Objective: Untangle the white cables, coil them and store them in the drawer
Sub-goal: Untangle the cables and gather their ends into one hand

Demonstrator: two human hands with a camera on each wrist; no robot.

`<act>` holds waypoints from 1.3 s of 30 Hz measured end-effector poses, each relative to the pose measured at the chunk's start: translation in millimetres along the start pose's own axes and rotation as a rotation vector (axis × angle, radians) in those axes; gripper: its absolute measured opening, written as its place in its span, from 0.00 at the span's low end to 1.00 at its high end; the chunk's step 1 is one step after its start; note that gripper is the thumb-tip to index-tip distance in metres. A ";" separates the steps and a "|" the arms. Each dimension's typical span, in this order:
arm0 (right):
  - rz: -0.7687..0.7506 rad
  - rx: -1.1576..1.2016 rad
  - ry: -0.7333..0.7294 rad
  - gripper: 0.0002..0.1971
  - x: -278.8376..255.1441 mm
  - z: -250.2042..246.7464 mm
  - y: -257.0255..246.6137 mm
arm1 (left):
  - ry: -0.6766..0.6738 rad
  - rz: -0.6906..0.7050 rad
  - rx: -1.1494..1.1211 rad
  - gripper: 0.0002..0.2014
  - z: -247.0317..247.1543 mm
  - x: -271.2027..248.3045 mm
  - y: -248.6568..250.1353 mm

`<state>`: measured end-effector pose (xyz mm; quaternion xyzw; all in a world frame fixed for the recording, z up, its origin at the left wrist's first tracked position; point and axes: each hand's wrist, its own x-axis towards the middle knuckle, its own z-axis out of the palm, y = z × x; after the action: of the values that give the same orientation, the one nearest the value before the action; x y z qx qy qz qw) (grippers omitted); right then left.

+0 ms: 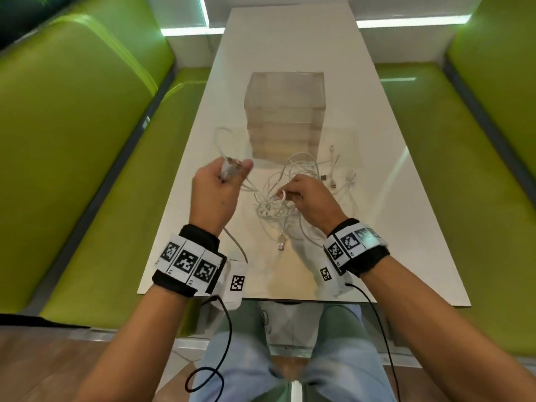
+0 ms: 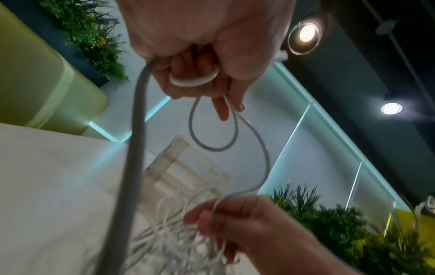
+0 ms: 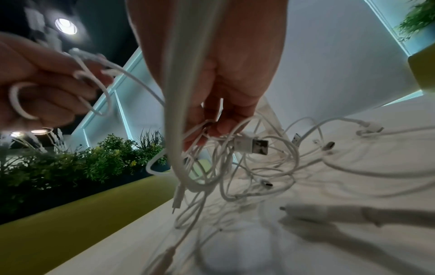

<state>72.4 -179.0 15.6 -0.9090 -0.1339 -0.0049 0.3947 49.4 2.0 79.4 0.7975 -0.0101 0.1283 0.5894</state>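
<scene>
the left hand (image 1: 216, 187) is curled round a few small loops of one white cable (image 2: 213, 130), raised above the desk (image 1: 400, 227). the right hand (image 1: 311, 195) pinches strands in the tangle of white cables (image 1: 293, 195), which lies on the desk just in front of the clear drawer unit (image 1: 285, 111). this looks like the untangle-and-coil step for a first cable. next move likely calls for freeing more length from the knot without tightening it, then winding on.
</scene>
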 end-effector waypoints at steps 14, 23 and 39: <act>-0.123 -0.105 0.110 0.07 -10.4 -2.2 -13.9 | -0.414 -0.324 -0.005 0.15 34.6 -16.0 -7.0; -0.103 -0.063 0.096 0.07 -9.7 -3.0 -11.0 | -0.441 -0.284 0.017 0.15 34.6 -13.7 -16.1; -0.026 -0.109 0.022 0.05 -15.1 -17.8 21.2 | -0.213 -0.233 0.133 0.13 -28.6 16.9 -0.7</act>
<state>64.8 -209.2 10.9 -0.9272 -0.1406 -0.0274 0.3461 60.4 31.5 90.2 0.8395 0.0284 -0.0257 0.5420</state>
